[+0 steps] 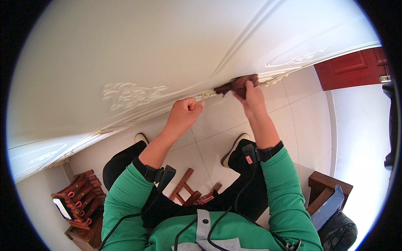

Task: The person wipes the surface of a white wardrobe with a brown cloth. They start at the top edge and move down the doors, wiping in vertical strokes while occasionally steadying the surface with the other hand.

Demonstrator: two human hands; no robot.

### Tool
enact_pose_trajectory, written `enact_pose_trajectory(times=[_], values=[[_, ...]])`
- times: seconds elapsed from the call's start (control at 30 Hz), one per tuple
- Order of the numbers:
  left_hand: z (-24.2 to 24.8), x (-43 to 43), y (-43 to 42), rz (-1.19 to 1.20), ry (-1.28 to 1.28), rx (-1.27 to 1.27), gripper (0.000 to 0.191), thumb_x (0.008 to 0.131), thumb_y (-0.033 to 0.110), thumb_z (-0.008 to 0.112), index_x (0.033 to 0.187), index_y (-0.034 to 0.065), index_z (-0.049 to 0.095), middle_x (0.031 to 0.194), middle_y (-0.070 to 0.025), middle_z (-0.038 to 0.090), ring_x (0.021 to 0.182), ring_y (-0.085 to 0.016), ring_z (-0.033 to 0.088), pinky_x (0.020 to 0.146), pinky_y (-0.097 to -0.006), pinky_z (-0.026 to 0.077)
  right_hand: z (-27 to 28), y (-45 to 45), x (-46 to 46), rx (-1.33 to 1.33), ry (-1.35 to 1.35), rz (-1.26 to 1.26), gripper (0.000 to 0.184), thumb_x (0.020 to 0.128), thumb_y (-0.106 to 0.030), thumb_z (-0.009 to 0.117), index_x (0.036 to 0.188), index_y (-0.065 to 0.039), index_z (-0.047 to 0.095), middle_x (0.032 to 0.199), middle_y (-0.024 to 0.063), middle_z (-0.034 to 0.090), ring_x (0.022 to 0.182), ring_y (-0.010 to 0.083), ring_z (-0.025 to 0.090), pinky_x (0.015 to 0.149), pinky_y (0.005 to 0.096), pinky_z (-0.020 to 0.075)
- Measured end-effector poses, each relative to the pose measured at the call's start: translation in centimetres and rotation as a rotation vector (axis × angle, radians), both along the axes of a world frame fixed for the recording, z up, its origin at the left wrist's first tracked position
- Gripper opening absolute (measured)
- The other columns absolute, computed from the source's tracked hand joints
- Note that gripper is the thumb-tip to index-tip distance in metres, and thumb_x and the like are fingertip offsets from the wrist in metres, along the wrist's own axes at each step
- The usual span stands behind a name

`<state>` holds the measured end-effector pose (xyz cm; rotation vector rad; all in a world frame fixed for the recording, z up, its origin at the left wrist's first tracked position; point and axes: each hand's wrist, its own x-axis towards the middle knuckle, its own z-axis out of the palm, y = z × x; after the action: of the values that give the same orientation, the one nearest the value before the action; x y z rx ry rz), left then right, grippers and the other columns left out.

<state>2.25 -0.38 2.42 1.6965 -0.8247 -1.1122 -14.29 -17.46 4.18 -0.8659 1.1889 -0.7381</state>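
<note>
My right hand (255, 98) grips a crumpled dark brown cloth (246, 83) and presses it against the edge of a tall white cabinet front (176, 56). Just left of the cloth is a gold-coloured handle (208, 94), partly covered by it. My left hand (187, 109) is curled into a fist with nothing visible in it, its thumb pointing toward the handle. Whether this hand touches the cabinet cannot be made out. Raised floral carving (133, 95) decorates the white panel to the left.
Below lies a tiled floor (220, 135), with a reddish wooden stool (185, 188) under me. At lower left stands a slatted wooden rack (83, 196). A dark wooden seat (329, 183) with a blue cushion (329, 207) is at lower right. A red door (348, 69) is at far right.
</note>
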Motion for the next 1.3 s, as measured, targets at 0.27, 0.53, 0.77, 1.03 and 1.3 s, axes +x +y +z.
enact_pose_trajectory(times=[0.27,0.53,0.77,1.03,1.3], values=[[-0.4,-0.1,-0.3,0.042,0.018,-0.023,0.050,0.090,0.026,0.067,0.061,0.0077,0.030,0.053,0.0017,0.033,0.051,-0.009,0.030,0.045,-0.0307,0.030,0.6,-4.9,-2.4,-0.020,0.090,-0.149,0.030,0.098,-0.015,0.044,0.127,-0.006,0.047,0.114,0.0122,0.060,0.096,0.0246,0.063,0.070,0.0368,0.0606],[-0.2,-0.1,0.0,0.049,-0.004,-0.041,0.050,0.088,0.026,0.068,0.061,0.0056,0.032,0.053,0.0001,0.033,0.053,-0.011,0.029,0.047,-0.0328,0.031,0.2,-3.1,-1.0,-0.125,0.085,-0.130,0.028,0.096,-0.012,0.042,0.122,-0.006,0.047,0.113,0.0106,0.059,0.096,0.0223,0.062,0.069,0.0343,0.0593],[-0.2,-0.5,-0.1,0.029,-0.021,-0.021,0.050,0.088,0.026,0.068,0.060,0.0058,0.032,0.053,0.0005,0.034,0.052,-0.010,0.031,0.047,-0.0325,0.031,1.1,0.2,-0.1,0.097,-0.071,0.086,0.026,0.097,-0.014,0.045,0.122,-0.009,0.049,0.114,0.0099,0.059,0.098,0.0228,0.062,0.071,0.0377,0.0601],[-0.3,0.1,-0.2,0.017,-0.007,-0.001,0.050,0.091,0.028,0.067,0.060,0.0101,0.033,0.053,0.0031,0.037,0.051,-0.007,0.040,0.047,-0.0283,0.036,-0.3,-7.5,-3.6,0.016,0.090,-0.193,0.029,0.097,-0.016,0.042,0.126,-0.013,0.046,0.119,0.0096,0.056,0.102,0.0238,0.059,0.074,0.0395,0.0594],[-0.3,-0.5,-0.1,0.036,-0.002,-0.009,0.050,0.088,0.027,0.068,0.061,0.0062,0.031,0.054,0.0005,0.032,0.053,-0.011,0.029,0.047,-0.0324,0.030,0.4,-1.0,-0.9,0.026,-0.048,0.119,0.033,0.096,-0.014,0.042,0.129,-0.016,0.041,0.122,0.0097,0.054,0.105,0.0240,0.059,0.077,0.0415,0.0600]])
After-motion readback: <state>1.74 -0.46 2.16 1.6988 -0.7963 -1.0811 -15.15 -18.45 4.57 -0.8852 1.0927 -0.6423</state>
